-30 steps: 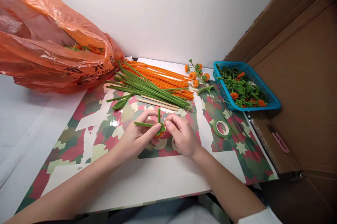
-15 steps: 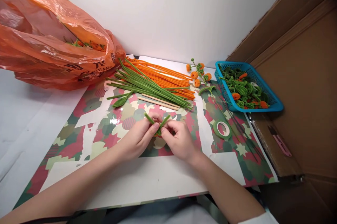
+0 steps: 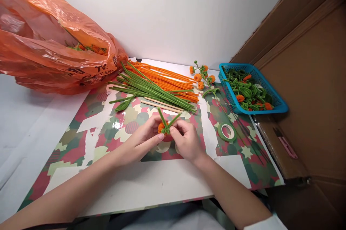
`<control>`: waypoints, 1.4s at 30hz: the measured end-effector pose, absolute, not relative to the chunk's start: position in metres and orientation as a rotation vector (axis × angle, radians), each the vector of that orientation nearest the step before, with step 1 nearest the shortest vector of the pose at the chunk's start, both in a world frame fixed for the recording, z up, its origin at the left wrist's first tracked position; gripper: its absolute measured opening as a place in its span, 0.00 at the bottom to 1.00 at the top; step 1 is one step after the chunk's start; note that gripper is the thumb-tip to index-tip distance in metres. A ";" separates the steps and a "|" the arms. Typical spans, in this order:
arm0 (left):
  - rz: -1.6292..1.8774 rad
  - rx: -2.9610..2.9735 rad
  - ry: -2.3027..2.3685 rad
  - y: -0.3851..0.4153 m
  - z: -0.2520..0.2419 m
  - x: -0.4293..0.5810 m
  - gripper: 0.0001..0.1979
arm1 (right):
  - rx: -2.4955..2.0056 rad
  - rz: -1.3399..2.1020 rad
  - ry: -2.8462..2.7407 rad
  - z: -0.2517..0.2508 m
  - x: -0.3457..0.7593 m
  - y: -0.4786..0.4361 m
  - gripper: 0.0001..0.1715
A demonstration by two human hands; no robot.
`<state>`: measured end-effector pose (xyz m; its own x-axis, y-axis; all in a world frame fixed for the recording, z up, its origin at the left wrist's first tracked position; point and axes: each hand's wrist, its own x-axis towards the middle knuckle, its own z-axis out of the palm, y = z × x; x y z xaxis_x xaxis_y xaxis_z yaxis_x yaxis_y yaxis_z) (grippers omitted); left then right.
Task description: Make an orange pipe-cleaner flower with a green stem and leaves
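Pipe-cleaner bud (image 3: pixel 162 127): small orange coil, two green stem ends splayed upward in a V. Pinched between left hand (image 3: pixel 140 140) and right hand (image 3: pixel 186 140), fingers closed, above patterned mat (image 3: pixel 108 132), near centre.

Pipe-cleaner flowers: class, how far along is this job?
Done: one sprig of orange buds lies beside the blue basket, which holds more made pieces. In hand: the left hand and right hand pinch an orange bud, its green stem ends sticking up in a V. Remaining: stacks of green pipe cleaners and orange pipe cleaners, wooden sticks and the tape roll lie unused.
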<state>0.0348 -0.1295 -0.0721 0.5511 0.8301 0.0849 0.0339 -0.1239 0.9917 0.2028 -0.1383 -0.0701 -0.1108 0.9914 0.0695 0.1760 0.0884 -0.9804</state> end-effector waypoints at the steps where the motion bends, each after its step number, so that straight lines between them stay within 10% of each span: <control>1: 0.811 1.532 0.729 -0.129 -0.073 0.035 0.14 | -1.234 1.100 -1.454 -0.069 0.204 -0.139 0.09; 18: 0.705 1.607 0.960 -0.127 -0.070 0.037 0.11 | -1.015 0.247 -1.816 -0.072 0.203 -0.146 0.11; 42: 0.866 1.344 0.922 -0.131 -0.071 0.041 0.17 | -1.210 0.330 -1.579 -0.071 0.199 -0.149 0.06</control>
<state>0.0406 -0.1310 -0.0714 0.4027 0.9142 -0.0464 0.0106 0.0461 0.9989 0.1995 -0.1490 -0.0708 0.0845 0.8201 0.5659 0.5250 0.4460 -0.7249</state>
